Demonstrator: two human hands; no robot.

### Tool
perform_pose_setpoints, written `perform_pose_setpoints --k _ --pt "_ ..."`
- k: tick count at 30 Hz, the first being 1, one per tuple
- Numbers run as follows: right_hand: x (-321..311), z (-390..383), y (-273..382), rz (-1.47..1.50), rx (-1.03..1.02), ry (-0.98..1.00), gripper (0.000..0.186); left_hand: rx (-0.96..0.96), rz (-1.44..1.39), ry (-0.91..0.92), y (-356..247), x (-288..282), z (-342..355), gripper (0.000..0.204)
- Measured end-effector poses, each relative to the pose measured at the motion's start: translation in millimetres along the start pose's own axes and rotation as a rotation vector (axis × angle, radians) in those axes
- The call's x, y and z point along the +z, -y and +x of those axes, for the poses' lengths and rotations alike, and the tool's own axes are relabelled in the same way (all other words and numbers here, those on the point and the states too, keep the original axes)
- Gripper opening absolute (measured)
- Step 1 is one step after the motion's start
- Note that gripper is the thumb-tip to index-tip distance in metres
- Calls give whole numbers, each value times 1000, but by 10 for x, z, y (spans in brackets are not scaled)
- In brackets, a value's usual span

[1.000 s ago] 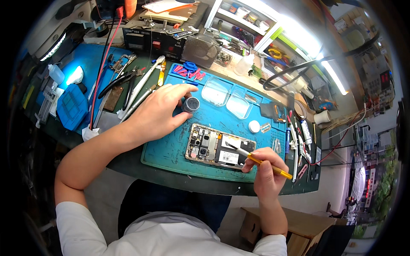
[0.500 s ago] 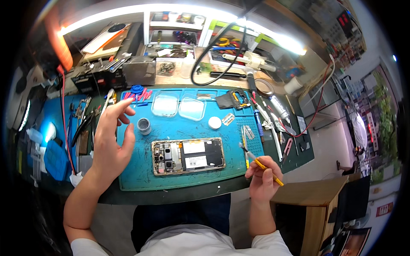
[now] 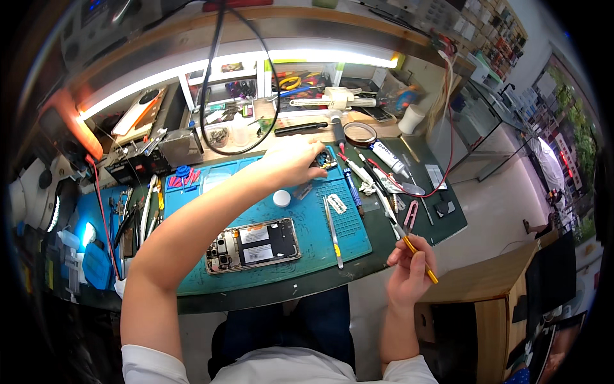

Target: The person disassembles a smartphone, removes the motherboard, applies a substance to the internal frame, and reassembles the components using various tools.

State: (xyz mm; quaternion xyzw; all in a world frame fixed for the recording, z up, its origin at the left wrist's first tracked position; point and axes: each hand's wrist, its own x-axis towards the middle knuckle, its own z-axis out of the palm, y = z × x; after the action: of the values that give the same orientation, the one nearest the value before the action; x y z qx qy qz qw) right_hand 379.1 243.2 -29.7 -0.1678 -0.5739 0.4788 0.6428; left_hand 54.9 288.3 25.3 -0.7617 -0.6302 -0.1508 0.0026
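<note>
My left hand [image 3: 296, 159] reaches across the blue mat [image 3: 198, 281] to a dark phone part [image 3: 327, 161] at its back right, thumb and fingers apart and curved over it; whether they touch it is unclear. An opened phone [image 3: 252, 246] lies near the front of the mat, below my forearm, with a white round lid [image 3: 281, 198] behind it. My right hand [image 3: 409, 275] grips a thin yellow-handled tool [image 3: 427, 267] above the right front edge of the bench. Tweezers [image 3: 334, 237] and a perforated metal piece [image 3: 337, 203] lie right of the phone.
Assorted pens, a white tube [image 3: 390, 160] and pink pliers [image 3: 410, 216] crowd the right side. A hanging black cable loop [image 3: 274, 83] crosses in front of the lit shelf [image 3: 300, 70]. At far right another person's leg [image 3: 542, 230] shows beyond a wooden cabinet [image 3: 480, 281].
My left hand has left the small dark jar and moved rightward to the mat's back right. My right hand has drawn away from the phone with the tool. The camera view has shifted.
</note>
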Motion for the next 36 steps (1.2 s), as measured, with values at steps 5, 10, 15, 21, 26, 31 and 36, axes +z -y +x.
perform_pose_setpoints --k 5,10,15,21,26,31,36 --pt "-264 -16 54 -68 7 -74 37 -113 111 190 -53 -32 279 27" --pt "-166 -12 30 -86 0 5 35 -399 -682 -117 3 -289 -144 38" --pt "154 -13 127 -124 -22 136 31 -593 -1483 -64 -434 -505 -1155 39" --pt "970 -77 73 -121 11 407 27 -709 -1557 -283 -791 -416 -2179 32" --pt "1528 -291 96 -161 -15 491 34 -735 -1671 -377 -958 -333 -2686 35" --pt "1851 -396 68 -108 116 563 32 -646 -1700 -357 -836 -418 -3021 69" --pt "2029 -476 64 2 257 678 30 -439 -1680 -259 -584 -493 -3207 104"
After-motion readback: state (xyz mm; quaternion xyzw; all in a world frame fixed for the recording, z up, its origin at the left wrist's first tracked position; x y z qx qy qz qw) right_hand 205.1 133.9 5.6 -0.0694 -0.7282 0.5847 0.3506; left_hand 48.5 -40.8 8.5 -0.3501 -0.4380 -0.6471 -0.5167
